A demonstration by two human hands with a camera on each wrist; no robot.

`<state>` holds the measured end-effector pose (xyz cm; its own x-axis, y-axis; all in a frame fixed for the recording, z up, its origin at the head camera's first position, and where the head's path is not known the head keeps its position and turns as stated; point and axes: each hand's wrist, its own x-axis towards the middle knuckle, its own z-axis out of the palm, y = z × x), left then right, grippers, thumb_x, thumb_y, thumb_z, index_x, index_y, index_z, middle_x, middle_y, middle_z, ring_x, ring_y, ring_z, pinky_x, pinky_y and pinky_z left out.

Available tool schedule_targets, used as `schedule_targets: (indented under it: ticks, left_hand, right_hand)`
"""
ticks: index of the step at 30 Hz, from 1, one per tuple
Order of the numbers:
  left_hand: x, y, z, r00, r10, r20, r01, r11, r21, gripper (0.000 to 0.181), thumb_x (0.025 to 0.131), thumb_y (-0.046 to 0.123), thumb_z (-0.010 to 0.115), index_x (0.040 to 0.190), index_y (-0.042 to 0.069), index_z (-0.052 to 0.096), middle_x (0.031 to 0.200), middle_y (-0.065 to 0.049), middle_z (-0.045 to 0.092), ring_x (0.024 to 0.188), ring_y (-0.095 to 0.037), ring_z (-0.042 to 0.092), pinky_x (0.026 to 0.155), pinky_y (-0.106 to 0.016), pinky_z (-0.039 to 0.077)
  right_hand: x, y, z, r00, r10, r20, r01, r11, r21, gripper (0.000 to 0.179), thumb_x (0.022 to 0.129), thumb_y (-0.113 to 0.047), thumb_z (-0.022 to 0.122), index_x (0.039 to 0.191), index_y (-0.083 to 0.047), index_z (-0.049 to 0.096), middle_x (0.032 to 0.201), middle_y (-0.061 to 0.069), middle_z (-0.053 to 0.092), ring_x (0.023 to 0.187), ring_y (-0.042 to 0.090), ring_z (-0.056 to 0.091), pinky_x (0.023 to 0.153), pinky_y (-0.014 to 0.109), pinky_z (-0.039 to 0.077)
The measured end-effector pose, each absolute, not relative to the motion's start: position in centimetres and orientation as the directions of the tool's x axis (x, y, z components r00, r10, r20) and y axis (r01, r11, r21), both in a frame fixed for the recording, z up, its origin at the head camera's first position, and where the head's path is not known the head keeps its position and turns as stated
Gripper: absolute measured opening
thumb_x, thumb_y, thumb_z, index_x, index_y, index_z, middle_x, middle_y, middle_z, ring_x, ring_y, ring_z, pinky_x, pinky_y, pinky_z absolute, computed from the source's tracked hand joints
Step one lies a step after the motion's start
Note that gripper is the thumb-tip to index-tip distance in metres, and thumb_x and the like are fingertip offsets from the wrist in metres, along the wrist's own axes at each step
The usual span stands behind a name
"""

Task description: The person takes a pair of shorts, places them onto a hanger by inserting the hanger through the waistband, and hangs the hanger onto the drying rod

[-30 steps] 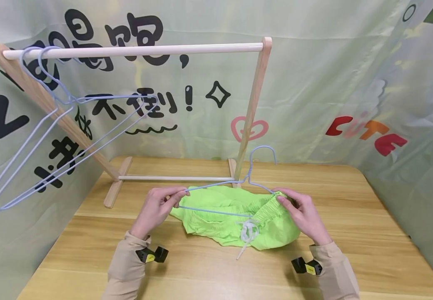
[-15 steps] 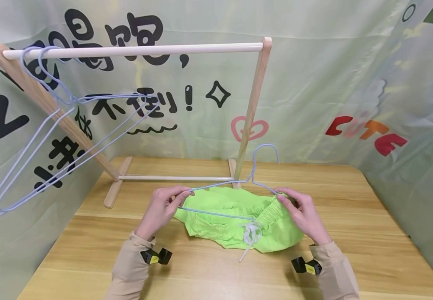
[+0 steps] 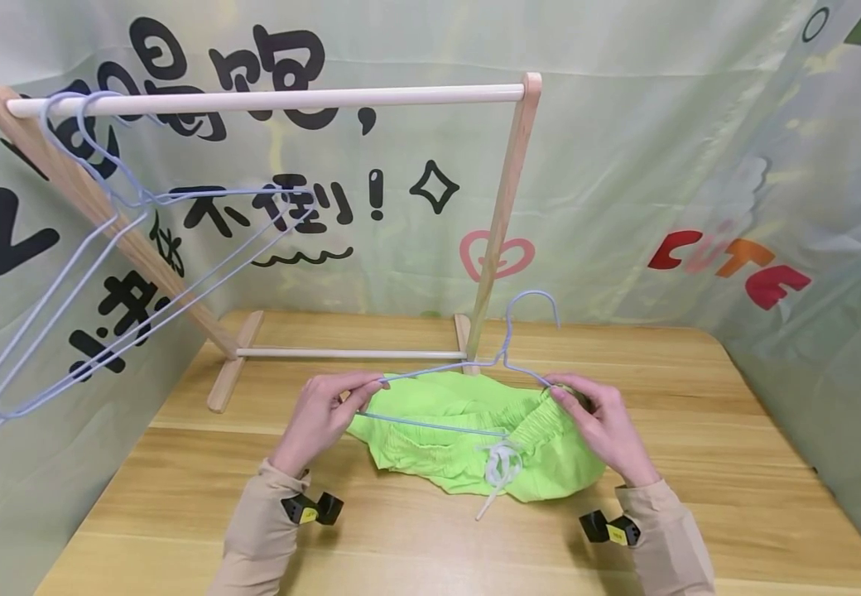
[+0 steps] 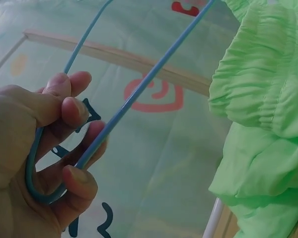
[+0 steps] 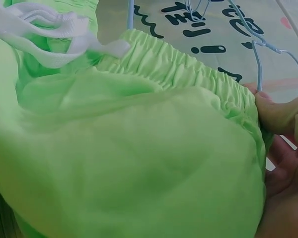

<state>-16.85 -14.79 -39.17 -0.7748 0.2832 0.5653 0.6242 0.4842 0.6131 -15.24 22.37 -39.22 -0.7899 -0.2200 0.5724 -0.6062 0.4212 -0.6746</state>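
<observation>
A light blue wire hanger [image 3: 438, 369] is held between both hands, its hook pointing up. My left hand [image 3: 324, 411] grips its left corner; in the left wrist view the fingers [image 4: 75, 111] curl round the bent wire [image 4: 120, 113]. Bright green shorts [image 3: 430, 463] with a gathered elastic waistband [image 5: 184, 69] and white drawstring [image 3: 502, 463] hang over the hanger's right end. My right hand [image 3: 603, 420] pinches the waistband together with the hanger's right arm; that corner is hidden inside the cloth. On the left side the waistband is apart from the left hand.
A wooden rack [image 3: 506, 215] with a white top bar [image 3: 289, 100] stands at the back left of the wooden table [image 3: 728, 463]. Two more blue hangers [image 3: 50, 290] hang at the bar's left end. A printed cloth wall [image 3: 624, 165] surrounds the table.
My left hand has moved slightly right, shifting the hanger and the shorts the same way. The right hand has stayed nearly still.
</observation>
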Motion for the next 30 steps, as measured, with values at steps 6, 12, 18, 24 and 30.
schedule_targets:
  ticks: [6,12,18,24,30]
  left_hand:
    - [-17.2,-14.6,-39.1,-0.888,0.034,0.458,0.453,0.222,0.863,0.036,0.086,0.004,0.077,0.121,0.004,0.070,0.095,-0.016,0.073,0.071,0.000,0.064,0.045,-0.022,0.051]
    - [-17.8,-14.5,-39.8,-0.968,0.034,0.248,0.249,0.221,0.943,0.057,0.087,0.014,0.079,0.138,0.006,0.054,0.094,-0.009,0.065,0.082,-0.010,0.064,0.064,-0.025,0.058]
    - [-17.7,-14.4,-40.5,-0.964,0.241,0.111,0.196,0.363,0.911,0.064,0.086,0.018,0.080,0.141,0.005,0.048,0.103,-0.020,0.064,0.085,-0.016,0.062,0.073,-0.026,0.054]
    - [-17.1,-12.6,-41.4,-0.942,0.327,-0.079,0.141,0.598,0.789,0.053,0.089,0.035,0.077,0.131,0.007,0.060,0.089,-0.005,0.059,0.074,-0.013,0.053,0.064,-0.024,0.046]
    - [-16.5,-12.5,-41.6,-0.933,0.319,-0.166,0.104,0.681,0.724,0.036,0.085,0.013,0.070,0.119,0.005,0.065,0.082,-0.004,0.066,0.066,-0.014,0.061,0.060,-0.026,0.049]
  right_hand:
    - [-15.2,22.2,-39.1,-0.806,-0.196,0.558,-0.581,0.440,-0.685,0.017,0.094,0.012,0.058,0.102,0.002,0.070,0.068,0.000,0.058,0.050,-0.005,0.029,0.039,0.021,0.029]
    - [-15.1,22.2,-39.1,-0.832,-0.146,0.536,-0.535,0.472,-0.701,0.015,0.096,0.008,0.058,0.099,-0.002,0.069,0.060,-0.005,0.043,0.050,-0.006,0.028,0.038,0.021,0.028]
    - [-15.1,22.3,-39.0,-0.832,-0.107,0.544,-0.526,0.463,-0.713,0.017,0.097,0.008,0.056,0.099,-0.004,0.069,0.065,-0.003,0.048,0.052,-0.004,0.031,0.041,0.023,0.030]
    - [-15.0,22.3,-39.0,-0.827,-0.088,0.556,-0.529,0.458,-0.714,0.018,0.098,0.008,0.055,0.097,-0.004,0.068,0.068,-0.001,0.049,0.054,0.000,0.033,0.046,0.025,0.032]
    - [-15.1,22.4,-39.0,-0.818,-0.073,0.570,-0.545,0.416,-0.728,0.018,0.097,0.011,0.052,0.095,0.001,0.066,0.066,-0.005,0.045,0.053,0.001,0.033,0.045,0.026,0.030]
